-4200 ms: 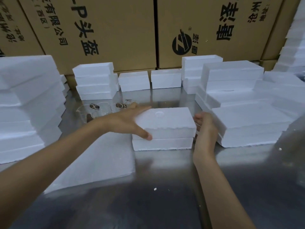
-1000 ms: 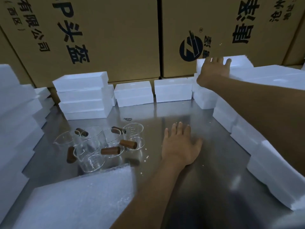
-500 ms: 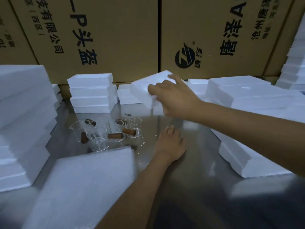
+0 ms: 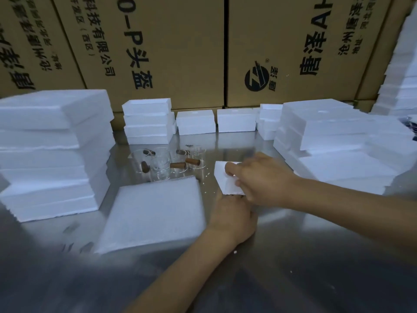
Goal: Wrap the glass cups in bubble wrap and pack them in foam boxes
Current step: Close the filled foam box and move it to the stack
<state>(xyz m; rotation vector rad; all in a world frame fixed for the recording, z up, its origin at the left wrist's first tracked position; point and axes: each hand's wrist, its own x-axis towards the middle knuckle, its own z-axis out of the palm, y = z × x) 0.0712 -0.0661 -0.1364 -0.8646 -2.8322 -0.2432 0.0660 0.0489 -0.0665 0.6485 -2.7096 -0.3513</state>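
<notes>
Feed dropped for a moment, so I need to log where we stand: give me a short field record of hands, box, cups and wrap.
right hand: grips a small foam box, tilted, just above the steel table
left hand: beside the box's near edge, fingers hidden
glass cups: cluster with wooden handles, bare, on the table behind the wrap
wrap sheets: flat stack, left of the hands
packing state: no cup wrapped or boxed in view

Metal table (image 4: pixel 293 267): glass cups (image 4: pixel 168 164) at centre rear, bubble wrap stack (image 4: pixel 153 213) just in front of them, foam box (image 4: pixel 226 179) to their right. Foam box stacks (image 4: pixel 52 150) flank left and right (image 4: pixel 334 141); cardboard cartons (image 4: pixel 180 41) stand behind.
</notes>
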